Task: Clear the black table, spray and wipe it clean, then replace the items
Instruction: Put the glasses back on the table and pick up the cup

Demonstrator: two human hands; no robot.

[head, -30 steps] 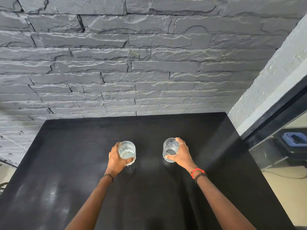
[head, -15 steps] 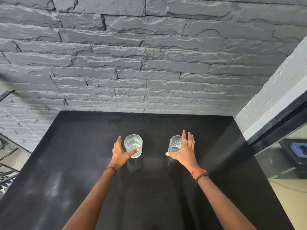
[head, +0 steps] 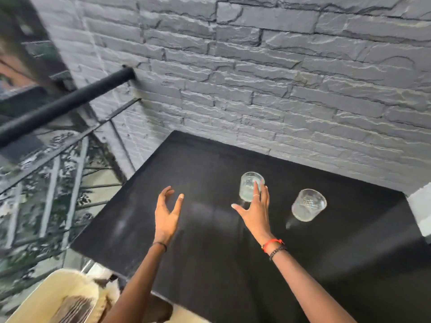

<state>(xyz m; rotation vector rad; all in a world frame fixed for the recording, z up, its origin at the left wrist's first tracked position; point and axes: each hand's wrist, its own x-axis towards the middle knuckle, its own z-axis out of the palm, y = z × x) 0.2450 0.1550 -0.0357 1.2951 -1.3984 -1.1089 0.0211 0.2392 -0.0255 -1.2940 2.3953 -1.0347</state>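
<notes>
1. Your left hand (head: pixel 168 213) and right hand (head: pixel 255 210) no longer clasp the tumblers. Both are released, fingers spread, holding nothing.
2. The smooth clear glass tumbler (head: pixel 250 186) stands just beyond your right fingertips. The patterned clear glass tumbler (head: pixel 307 205) stands apart to that hand's right. Both are upright on the matte black table (head: pixel 198 159).
3. Your view has swung left, so you are probably going for further items to replace.

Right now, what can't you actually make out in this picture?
Head view only:
Lower half of one glass: hidden behind the right hand; contact unclear.
Cream object, bottom left: motion-blurred, cut by the frame edge.
Black table, near side: cut off at the bottom edge.
Scenery beyond the railing: blurred.
</notes>
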